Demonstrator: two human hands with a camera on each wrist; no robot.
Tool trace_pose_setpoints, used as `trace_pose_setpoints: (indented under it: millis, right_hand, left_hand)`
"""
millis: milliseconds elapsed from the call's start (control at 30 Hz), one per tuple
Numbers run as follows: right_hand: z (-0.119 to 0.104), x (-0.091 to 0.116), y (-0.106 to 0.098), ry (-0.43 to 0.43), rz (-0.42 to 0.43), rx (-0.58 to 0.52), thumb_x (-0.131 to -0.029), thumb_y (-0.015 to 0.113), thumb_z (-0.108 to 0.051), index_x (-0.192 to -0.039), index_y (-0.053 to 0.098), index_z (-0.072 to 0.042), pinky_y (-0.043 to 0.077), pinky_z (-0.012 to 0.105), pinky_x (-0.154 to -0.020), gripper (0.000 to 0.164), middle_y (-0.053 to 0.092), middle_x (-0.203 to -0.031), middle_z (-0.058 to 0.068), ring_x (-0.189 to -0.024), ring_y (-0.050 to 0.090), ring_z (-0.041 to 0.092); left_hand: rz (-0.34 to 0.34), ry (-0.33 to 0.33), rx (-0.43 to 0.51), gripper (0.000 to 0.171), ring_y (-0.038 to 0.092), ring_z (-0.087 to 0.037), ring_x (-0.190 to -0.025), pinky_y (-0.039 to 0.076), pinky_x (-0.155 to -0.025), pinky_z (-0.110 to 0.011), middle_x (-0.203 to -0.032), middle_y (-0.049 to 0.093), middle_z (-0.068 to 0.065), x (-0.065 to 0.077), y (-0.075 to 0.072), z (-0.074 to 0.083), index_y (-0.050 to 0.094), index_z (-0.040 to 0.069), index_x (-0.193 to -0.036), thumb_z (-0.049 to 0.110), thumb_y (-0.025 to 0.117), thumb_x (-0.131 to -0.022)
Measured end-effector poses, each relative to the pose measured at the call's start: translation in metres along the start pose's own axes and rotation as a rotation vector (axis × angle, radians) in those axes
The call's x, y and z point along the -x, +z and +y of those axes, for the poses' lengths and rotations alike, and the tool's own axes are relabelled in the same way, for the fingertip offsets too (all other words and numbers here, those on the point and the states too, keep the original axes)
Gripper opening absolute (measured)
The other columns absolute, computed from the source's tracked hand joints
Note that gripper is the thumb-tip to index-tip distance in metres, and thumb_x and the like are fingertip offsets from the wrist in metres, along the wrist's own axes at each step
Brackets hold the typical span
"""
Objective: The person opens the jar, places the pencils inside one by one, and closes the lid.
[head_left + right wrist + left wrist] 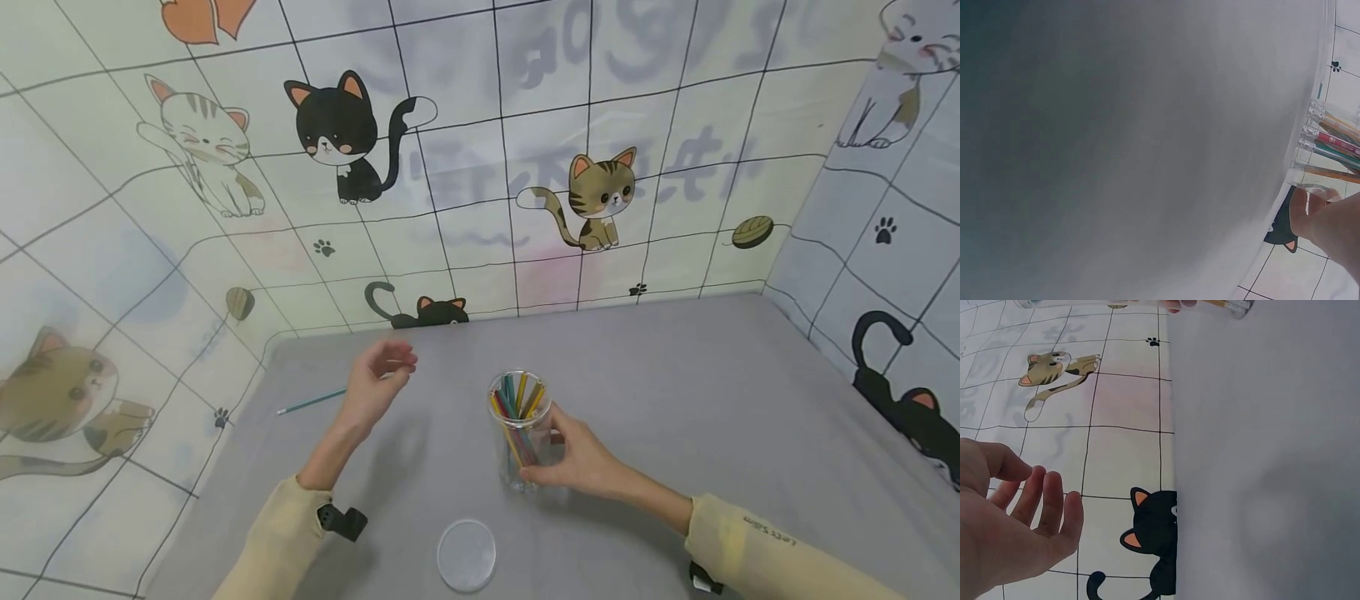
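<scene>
A clear jar (517, 479) with several coloured pencils (517, 398) standing in it is near the middle of the grey table. My right hand (581, 454) grips the jar from its right side, thumb on the near face and fingers behind; in the right wrist view the pencils' silver ends (1310, 131) show through the jar's wall. To the left, my left hand (375, 379) is raised over the table with loosely bent fingers and nothing between them, as the left wrist view of the hand (1029, 519) also shows. A teal pencil (311, 401) lies beside it, one end hidden behind the wrist.
A round, clear lid (467, 556) lies flat near the front of the grey table (675, 375), in front of the jar. White cloth walls (480, 233) with a grid and printed cats rise at the back and both sides.
</scene>
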State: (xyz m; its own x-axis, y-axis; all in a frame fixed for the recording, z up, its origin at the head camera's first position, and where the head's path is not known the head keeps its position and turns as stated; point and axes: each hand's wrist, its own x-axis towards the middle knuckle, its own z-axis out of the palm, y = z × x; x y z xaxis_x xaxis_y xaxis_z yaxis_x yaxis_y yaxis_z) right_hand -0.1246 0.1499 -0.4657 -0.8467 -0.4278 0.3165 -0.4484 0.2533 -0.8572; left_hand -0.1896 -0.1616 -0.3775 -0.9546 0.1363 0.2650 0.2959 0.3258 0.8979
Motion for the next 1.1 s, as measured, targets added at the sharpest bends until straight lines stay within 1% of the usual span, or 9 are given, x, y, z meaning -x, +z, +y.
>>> trace_pose_setpoints:
  millis: [167,267,500,600,700,833,933,1000,1100]
  right_hand:
    - [-0.001,0.0,-0.001,0.003,-0.002,-0.005,-0.073,0.089,-0.023,-0.129,0.052,-0.012,0.051,0.044,-0.093,0.068,0.066,-0.12,-0.001,-0.114,0.058,0.02]
    - [-0.001,0.0,-0.001,-0.002,0.003,0.0,-0.073,0.089,-0.022,-0.129,0.052,-0.012,0.051,0.044,-0.092,0.068,0.066,-0.12,0.0,-0.113,0.059,0.02]
    - [-0.001,0.0,-0.001,-0.019,-0.01,0.017,-0.074,0.089,-0.022,-0.134,0.049,-0.012,0.052,0.044,-0.091,0.072,0.067,-0.118,0.001,-0.111,0.061,0.021]
    - [0.0,0.0,-0.001,-0.016,-0.01,0.014,-0.074,0.089,-0.021,-0.134,0.049,-0.014,0.052,0.044,-0.091,0.073,0.067,-0.117,-0.001,-0.111,0.061,0.02]
    - [0.001,0.0,-0.001,-0.009,-0.013,0.01,-0.073,0.089,-0.022,-0.134,0.049,-0.015,0.052,0.044,-0.091,0.073,0.067,-0.117,-0.003,-0.111,0.061,0.019]
    - [0.001,0.0,-0.001,-0.011,-0.02,0.007,-0.075,0.088,-0.022,-0.133,0.05,-0.013,0.051,0.046,-0.092,0.071,0.067,-0.116,-0.002,-0.11,0.061,0.02]
    - [0.0,0.0,-0.001,-0.01,-0.024,0.005,-0.075,0.088,-0.022,-0.132,0.05,-0.012,0.051,0.047,-0.092,0.069,0.067,-0.116,-0.001,-0.11,0.061,0.02]
    - [0.0,0.0,-0.001,-0.002,-0.024,0.001,-0.074,0.089,-0.022,-0.132,0.05,-0.013,0.051,0.046,-0.092,0.07,0.066,-0.119,-0.001,-0.111,0.061,0.02]
    - [-0.002,0.0,-0.001,0.01,-0.024,-0.006,-0.073,0.089,-0.021,-0.134,0.049,-0.015,0.051,0.046,-0.093,0.073,0.065,-0.123,-0.001,-0.114,0.059,0.02]
  left_hand:
    - [-0.011,-0.009,-0.028,0.031,0.064,-0.035,-0.107,0.053,-0.088,-0.034,-0.112,0.066,-0.019,0.0,-0.005,-0.006,0.06,-0.002,-0.118,-0.012,0.054,-0.09]
    - [-0.012,-0.009,-0.043,0.032,0.064,-0.035,-0.108,0.053,-0.088,-0.036,-0.113,0.065,-0.021,0.0,-0.008,-0.011,0.06,-0.001,-0.12,-0.012,0.053,-0.09]
    - [-0.002,0.003,-0.057,0.036,0.063,-0.037,-0.107,0.052,-0.091,-0.041,-0.113,0.064,-0.021,0.0,-0.015,-0.032,0.059,-0.002,-0.121,-0.015,0.053,-0.088]
    - [-0.006,-0.007,-0.05,0.037,0.062,-0.039,-0.109,0.051,-0.092,-0.038,-0.115,0.063,-0.023,0.0,-0.018,-0.04,0.058,-0.003,-0.123,-0.016,0.053,-0.088]
    - [-0.007,-0.025,-0.072,0.037,0.061,-0.04,-0.11,0.051,-0.089,-0.033,-0.116,0.062,-0.025,-0.002,-0.022,-0.044,0.057,-0.004,-0.124,-0.016,0.053,-0.09]
    - [-0.007,-0.031,-0.112,0.035,0.06,-0.044,-0.11,0.05,-0.088,-0.035,-0.115,0.061,-0.03,0.001,-0.026,-0.036,0.055,-0.008,-0.123,-0.017,0.051,-0.09]
    - [-0.014,-0.045,-0.113,0.033,0.059,-0.047,-0.11,0.05,-0.09,-0.038,-0.115,0.06,-0.033,0.004,-0.028,-0.025,0.054,-0.011,-0.121,-0.018,0.05,-0.089]
    - [-0.017,-0.056,-0.109,0.032,0.059,-0.048,-0.111,0.049,-0.09,-0.034,-0.115,0.06,-0.034,0.005,-0.029,-0.023,0.055,-0.011,-0.12,-0.018,0.051,-0.089]
    - [-0.017,-0.054,-0.102,0.032,0.058,-0.049,-0.111,0.049,-0.086,-0.025,-0.115,0.06,-0.033,0.005,-0.03,-0.025,0.055,-0.011,-0.119,-0.018,0.051,-0.089]
